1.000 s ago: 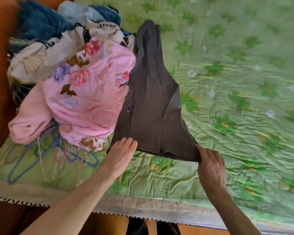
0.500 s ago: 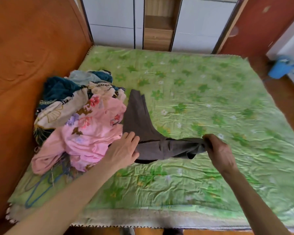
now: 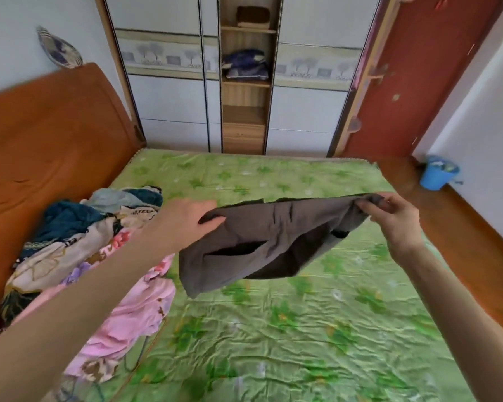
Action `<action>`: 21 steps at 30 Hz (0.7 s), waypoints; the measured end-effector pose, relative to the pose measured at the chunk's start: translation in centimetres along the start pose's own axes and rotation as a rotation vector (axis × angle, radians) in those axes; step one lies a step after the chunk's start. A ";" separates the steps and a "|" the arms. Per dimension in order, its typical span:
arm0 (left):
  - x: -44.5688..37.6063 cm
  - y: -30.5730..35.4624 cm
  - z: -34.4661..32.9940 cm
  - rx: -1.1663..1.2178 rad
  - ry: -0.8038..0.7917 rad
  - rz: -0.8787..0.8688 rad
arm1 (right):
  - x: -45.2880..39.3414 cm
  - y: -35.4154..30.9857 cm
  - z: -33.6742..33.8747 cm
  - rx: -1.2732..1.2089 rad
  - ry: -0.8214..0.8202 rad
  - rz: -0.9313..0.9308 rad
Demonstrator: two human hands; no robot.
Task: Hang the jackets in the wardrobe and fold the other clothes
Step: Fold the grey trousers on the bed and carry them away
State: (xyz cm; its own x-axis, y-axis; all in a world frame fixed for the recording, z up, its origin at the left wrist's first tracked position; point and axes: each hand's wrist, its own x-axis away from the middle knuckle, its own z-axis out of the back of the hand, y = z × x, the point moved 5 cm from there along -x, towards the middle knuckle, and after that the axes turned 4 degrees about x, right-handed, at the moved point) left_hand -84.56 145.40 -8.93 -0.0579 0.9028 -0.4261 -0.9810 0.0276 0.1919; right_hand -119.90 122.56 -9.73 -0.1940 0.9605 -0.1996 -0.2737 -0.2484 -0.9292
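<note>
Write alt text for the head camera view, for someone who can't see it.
Two bare hands, left hand and right hand, hold a dark grey garment stretched in the air above a green floral bedspread. A pile of unfolded clothes sits at the left by the orange headboard, a wardrobe beyond.

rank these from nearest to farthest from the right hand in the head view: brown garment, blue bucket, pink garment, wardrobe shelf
1. brown garment: gripped by the right hand at its corner.
2. blue bucket: on the floor, right of the bed.
3. pink garment: in the pile on the bed's left.
4. wardrobe shelf: beyond the bed's far end.
</note>
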 end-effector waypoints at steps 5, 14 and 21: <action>-5.8 1.8 2.1 0.093 -0.075 0.139 | -5.2 -2.3 1.7 -0.288 0.000 0.033; -10.2 0.0 8.3 0.962 0.364 0.684 | -10.0 -10.9 6.0 -0.217 0.190 0.252; -17.7 2.0 15.4 1.410 0.409 0.517 | -13.1 -22.1 10.8 -0.024 0.291 0.528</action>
State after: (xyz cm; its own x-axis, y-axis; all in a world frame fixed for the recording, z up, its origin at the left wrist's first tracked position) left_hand -82.67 136.09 12.61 -0.5973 0.7735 -0.2120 0.1082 0.3397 0.9343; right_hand -121.49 114.14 16.81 -0.0309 0.7037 -0.7098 -0.1882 -0.7016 -0.6873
